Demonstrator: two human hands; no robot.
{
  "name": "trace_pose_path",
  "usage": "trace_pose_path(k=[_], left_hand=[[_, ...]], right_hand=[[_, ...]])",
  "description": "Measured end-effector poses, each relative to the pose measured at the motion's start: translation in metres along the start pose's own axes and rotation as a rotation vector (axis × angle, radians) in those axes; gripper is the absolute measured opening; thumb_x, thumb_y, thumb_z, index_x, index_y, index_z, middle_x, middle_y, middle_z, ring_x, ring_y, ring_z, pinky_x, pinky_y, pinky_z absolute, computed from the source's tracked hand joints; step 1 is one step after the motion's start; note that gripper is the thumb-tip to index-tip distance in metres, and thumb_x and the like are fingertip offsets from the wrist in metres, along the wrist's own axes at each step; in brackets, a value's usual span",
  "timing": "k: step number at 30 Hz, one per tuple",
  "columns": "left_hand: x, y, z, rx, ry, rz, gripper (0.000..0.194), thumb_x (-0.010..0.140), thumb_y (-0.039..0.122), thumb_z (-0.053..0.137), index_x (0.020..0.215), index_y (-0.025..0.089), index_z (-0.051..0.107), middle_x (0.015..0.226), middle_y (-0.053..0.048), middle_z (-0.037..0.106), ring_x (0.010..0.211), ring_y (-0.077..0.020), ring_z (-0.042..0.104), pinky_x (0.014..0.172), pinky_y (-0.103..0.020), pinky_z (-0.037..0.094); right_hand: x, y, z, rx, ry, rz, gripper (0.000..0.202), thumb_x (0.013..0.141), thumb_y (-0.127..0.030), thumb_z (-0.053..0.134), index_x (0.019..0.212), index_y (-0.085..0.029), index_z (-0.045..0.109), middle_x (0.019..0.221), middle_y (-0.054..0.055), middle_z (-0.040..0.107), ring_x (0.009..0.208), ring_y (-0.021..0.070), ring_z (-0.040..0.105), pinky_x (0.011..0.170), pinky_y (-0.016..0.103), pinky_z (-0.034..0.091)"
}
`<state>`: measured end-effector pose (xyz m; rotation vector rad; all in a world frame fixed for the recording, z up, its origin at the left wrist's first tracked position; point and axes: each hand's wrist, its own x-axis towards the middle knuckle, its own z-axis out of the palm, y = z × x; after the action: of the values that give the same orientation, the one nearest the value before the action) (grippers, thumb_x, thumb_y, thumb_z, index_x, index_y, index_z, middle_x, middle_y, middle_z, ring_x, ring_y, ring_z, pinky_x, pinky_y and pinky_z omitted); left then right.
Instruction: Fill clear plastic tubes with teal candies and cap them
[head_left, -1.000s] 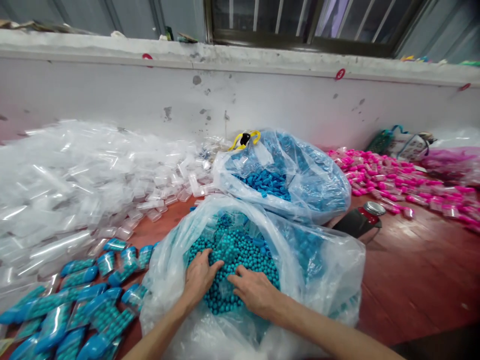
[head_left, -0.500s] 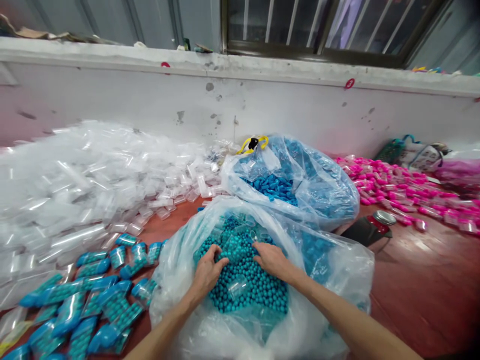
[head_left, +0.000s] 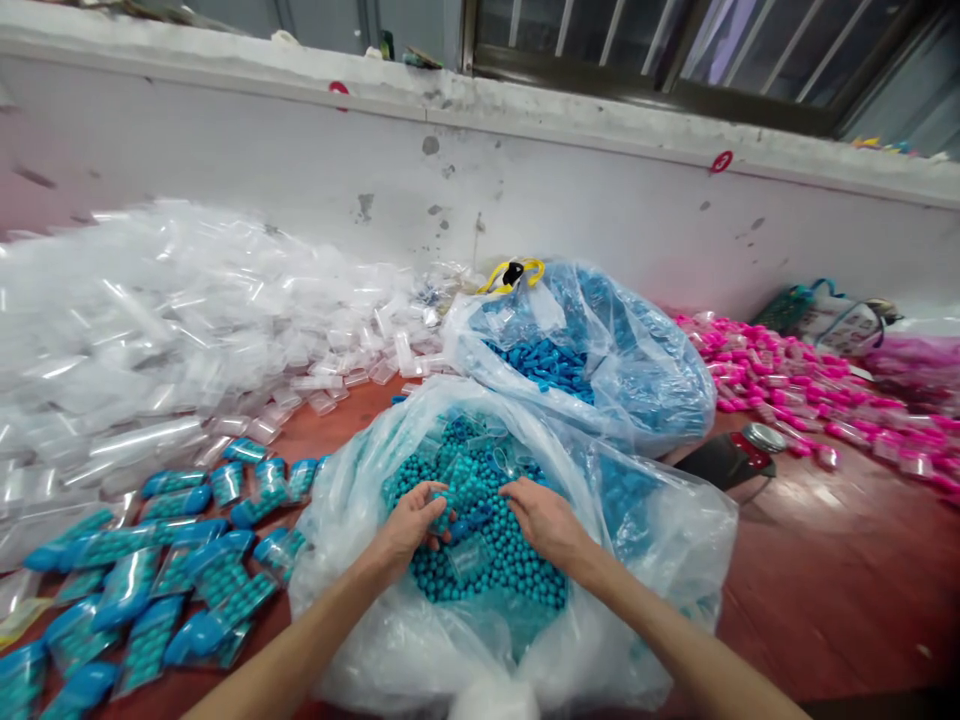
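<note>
An open clear plastic bag [head_left: 337, 590] holds many small teal beads [head_left: 525, 575]. Inside its mouth, my left hand [head_left: 412, 520] is closed around the near end of a clear plastic container [head_left: 463, 482] with teal beads in it. Facing it over the beads is my right hand [head_left: 546, 520], its fingers drawn together; whatever they pinch is too small to make out. A clear container [head_left: 469, 557] lies on the beads between my wrists. Something blue shows between the hands, partly covered.
Bead-filled containers with blue caps [head_left: 131, 590] lie at left, before a heap of clear containers [head_left: 187, 310]. Behind stands a bag of blue caps [head_left: 637, 350]. Pink-capped containers [head_left: 795, 380] and a dark device with a round metal top [head_left: 763, 437] are at right.
My left hand has turned and closed on the bead-filled container, which now stands out above the beads. My right fingers have drawn together. The camera view has shifted slightly.
</note>
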<state>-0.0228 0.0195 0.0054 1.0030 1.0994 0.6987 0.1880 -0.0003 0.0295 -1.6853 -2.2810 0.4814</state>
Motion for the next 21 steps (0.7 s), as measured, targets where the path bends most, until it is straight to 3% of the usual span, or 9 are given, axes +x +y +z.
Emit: trace_pose_path(k=[4, 8, 13, 17, 21], left_hand=[[-0.004, 0.003, -0.003, -0.048, 0.007, -0.006, 0.050, 0.066, 0.049, 0.060, 0.101, 0.018, 0.045, 0.071, 0.003, 0.059, 0.049, -0.0090, 0.054, 0.040, -0.017, 0.033], [-0.008, 0.008, -0.004, -0.044, -0.018, 0.009, 0.052, 0.064, 0.049, 0.063, 0.102, 0.018, 0.047, 0.072, 0.002, 0.060, 0.049, -0.0082, 0.054, 0.041, -0.017, 0.032], [-0.010, 0.004, 0.000, -0.009, -0.130, 0.076, 0.045, 0.068, 0.045, 0.060, 0.103, 0.019, 0.049, 0.076, 0.001, 0.059, 0.055, -0.0086, 0.055, 0.044, -0.017, 0.036], [-0.008, 0.000, 0.007, 0.039, -0.160, 0.148, 0.043, 0.066, 0.042, 0.063, 0.099, 0.018, 0.053, 0.065, 0.005, 0.049, 0.054, -0.0081, 0.051, 0.043, -0.017, 0.038], [-0.009, -0.001, 0.012, 0.025, -0.195, 0.176, 0.040, 0.068, 0.043, 0.060, 0.098, 0.017, 0.051, 0.068, 0.005, 0.048, 0.051, -0.0069, 0.049, 0.042, -0.017, 0.037]], right_hand=[[0.004, -0.024, 0.016, -0.264, -0.129, -0.151, 0.020, 0.087, -0.014, 0.038, 0.090, -0.022, 0.056, 0.089, 0.003, 0.058, 0.079, 0.0156, 0.055, 0.060, 0.023, 0.038], [0.004, -0.023, 0.030, -0.373, -0.152, -0.139, 0.018, 0.085, -0.011, 0.039, 0.087, -0.020, 0.055, 0.087, 0.005, 0.058, 0.076, 0.0176, 0.054, 0.058, 0.025, 0.037], [-0.008, -0.015, 0.014, -0.426, -0.114, -0.044, 0.022, 0.082, -0.006, 0.038, 0.086, -0.019, 0.055, 0.084, 0.007, 0.058, 0.076, 0.0195, 0.054, 0.061, 0.027, 0.037], [-0.005, -0.024, -0.001, -0.066, -0.054, -0.137, 0.018, 0.081, -0.010, 0.043, 0.091, -0.018, 0.056, 0.086, 0.005, 0.058, 0.081, 0.0167, 0.054, 0.069, 0.026, 0.039], [0.008, -0.029, -0.001, 0.566, -0.057, -0.016, 0.016, 0.075, -0.019, 0.054, 0.090, -0.018, 0.060, 0.070, -0.002, 0.057, 0.068, 0.0131, 0.053, 0.064, 0.023, 0.041]])
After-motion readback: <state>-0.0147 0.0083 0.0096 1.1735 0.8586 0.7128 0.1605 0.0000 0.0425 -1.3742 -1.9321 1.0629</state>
